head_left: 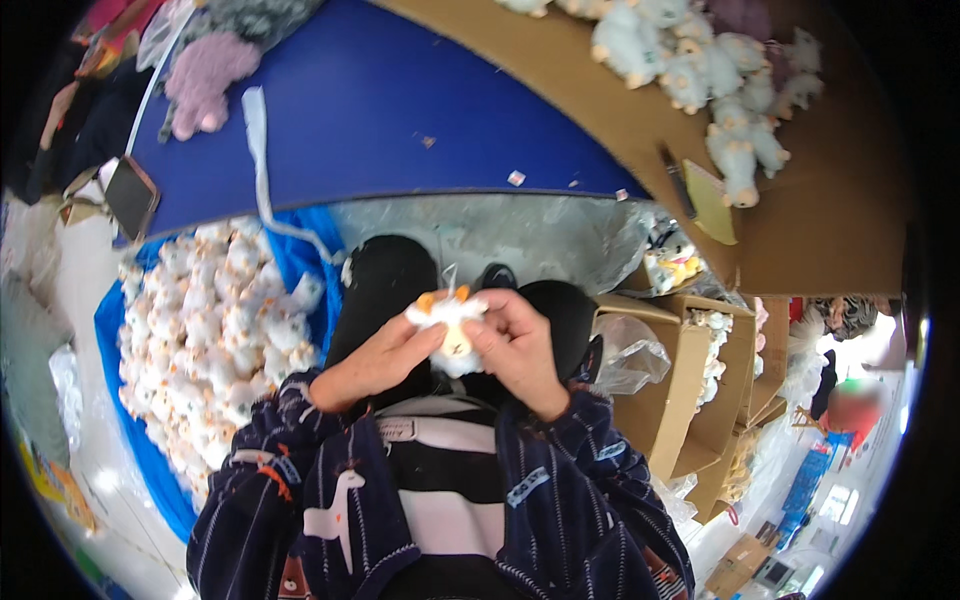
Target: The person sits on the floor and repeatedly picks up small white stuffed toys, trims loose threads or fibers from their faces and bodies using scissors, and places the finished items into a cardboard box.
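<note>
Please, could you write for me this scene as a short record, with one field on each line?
Held item: small white plush toy with orange parts on top and a pale face
Left grip: on the toy's left side
Right grip: on the toy's right side
Left of person: blue bag filled with white-and-orange pieces
Ahead: blue tabletop
Ahead, right: cardboard sheet bearing white plush animals, a pen and yellowish paper
Right of person: open cardboard boxes, clear plastic
</note>
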`<state>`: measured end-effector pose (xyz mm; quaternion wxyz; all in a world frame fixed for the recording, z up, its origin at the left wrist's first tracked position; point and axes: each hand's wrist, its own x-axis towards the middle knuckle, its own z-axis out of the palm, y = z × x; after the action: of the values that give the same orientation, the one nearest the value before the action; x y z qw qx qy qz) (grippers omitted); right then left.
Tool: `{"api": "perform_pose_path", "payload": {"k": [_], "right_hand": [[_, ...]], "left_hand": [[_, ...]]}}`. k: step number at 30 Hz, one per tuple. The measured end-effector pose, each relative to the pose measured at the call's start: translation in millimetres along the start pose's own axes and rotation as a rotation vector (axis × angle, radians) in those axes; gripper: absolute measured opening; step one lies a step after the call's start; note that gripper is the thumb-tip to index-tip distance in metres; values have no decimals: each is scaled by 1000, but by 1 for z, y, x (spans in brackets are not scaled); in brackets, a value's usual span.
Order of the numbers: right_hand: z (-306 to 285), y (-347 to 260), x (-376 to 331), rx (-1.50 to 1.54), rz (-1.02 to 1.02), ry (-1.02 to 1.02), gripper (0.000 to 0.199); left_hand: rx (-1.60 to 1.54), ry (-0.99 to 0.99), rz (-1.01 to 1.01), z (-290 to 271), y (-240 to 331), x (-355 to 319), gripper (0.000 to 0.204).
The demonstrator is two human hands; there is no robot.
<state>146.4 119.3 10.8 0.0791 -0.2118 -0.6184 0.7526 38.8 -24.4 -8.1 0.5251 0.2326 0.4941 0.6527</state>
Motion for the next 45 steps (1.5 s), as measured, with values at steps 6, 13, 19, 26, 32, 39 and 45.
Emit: {"api": "perform_pose_path", "payload": {"k": [6, 13, 19, 26, 32, 39, 45], "right_hand": [[-3, -22, 27, -337, -132, -106, 18], [-101, -134, 131, -911, -622, 609, 24], [-148, -122, 226, -1003, -508, 936, 35], [-164, -118, 215, -322, -432, 715, 22], [-98, -98, 124, -152, -325, 526, 26], [-102, -117, 183, -1334, -899, 680, 46], [-169, -128, 221, -1351, -308, 601, 43]], "left_hand": [[355, 4, 108, -29, 26, -5, 42], [844, 630, -387, -97, 113, -147, 42], [1440, 1115, -127, -126, 75, -188, 50], [521, 299, 244, -64, 75, -31, 30], [-168, 102, 184, -13, 77, 74, 36], [-76, 132, 172, -11, 46, 78, 36], [-26, -27, 164, -14, -11, 8, 33]]}}
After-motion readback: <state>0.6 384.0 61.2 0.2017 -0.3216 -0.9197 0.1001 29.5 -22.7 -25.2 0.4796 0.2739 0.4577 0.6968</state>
